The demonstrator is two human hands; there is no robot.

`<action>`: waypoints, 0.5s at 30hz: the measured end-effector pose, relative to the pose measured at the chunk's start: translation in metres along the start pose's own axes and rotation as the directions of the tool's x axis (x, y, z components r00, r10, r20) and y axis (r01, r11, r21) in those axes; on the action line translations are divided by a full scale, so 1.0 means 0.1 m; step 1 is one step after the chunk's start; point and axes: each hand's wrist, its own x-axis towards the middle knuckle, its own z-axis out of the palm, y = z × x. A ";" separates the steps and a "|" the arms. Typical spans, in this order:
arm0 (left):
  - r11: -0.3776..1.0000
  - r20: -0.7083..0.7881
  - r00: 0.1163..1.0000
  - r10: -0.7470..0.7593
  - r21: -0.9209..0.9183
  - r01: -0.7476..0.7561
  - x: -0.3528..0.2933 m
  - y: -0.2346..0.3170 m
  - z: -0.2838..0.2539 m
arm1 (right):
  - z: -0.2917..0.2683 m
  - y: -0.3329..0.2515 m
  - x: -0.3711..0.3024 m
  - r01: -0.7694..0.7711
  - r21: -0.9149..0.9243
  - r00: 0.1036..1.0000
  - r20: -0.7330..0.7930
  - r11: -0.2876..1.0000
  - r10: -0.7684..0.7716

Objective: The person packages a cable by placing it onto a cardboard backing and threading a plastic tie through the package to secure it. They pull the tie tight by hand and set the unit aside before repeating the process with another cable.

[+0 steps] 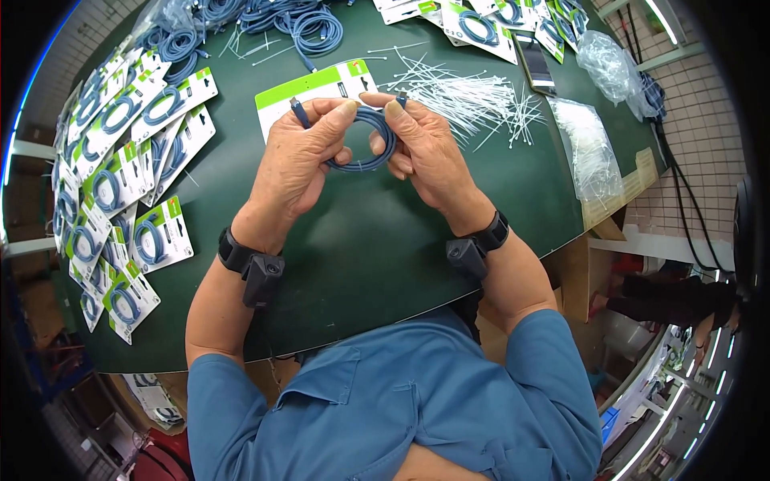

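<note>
Above the green table, both my hands grip a coiled blue cable. My left hand pinches the coil's left side between thumb and fingers, and a cable connector sticks up beside its index finger. The coil's right side is in my right hand, its thumb pressed near the other connector. A white tie seems to wrap the coil at the bottom. Just behind my hands lies a white and green packaging card, partly covered by my left hand.
Carded cables are piled along the left, with more cards at the back right. Loose blue cables lie at the back. White cable ties spread behind my right hand, near a phone and a bag of ties.
</note>
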 end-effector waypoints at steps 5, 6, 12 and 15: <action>0.996 0.094 0.995 -0.039 -0.076 0.046 0.03 0.01 -0.07 | -0.08 -0.04 0.03 0.044 -0.323 0.996 0.086 0.945 -0.017; 0.994 0.114 0.992 -0.050 -0.096 0.061 0.03 0.03 -0.06 | -0.10 -0.04 0.03 0.028 -0.338 0.994 0.110 0.941 0.010; 0.834 0.060 0.998 0.026 0.548 -0.055 -0.01 0.08 0.03 | -0.21 -0.06 0.06 -0.093 -0.326 0.955 0.240 0.941 0.178; 0.748 0.078 0.997 0.021 0.661 -0.067 0.03 0.04 0.01 | -0.22 -0.04 0.08 0.114 -0.632 0.942 0.313 0.766 0.118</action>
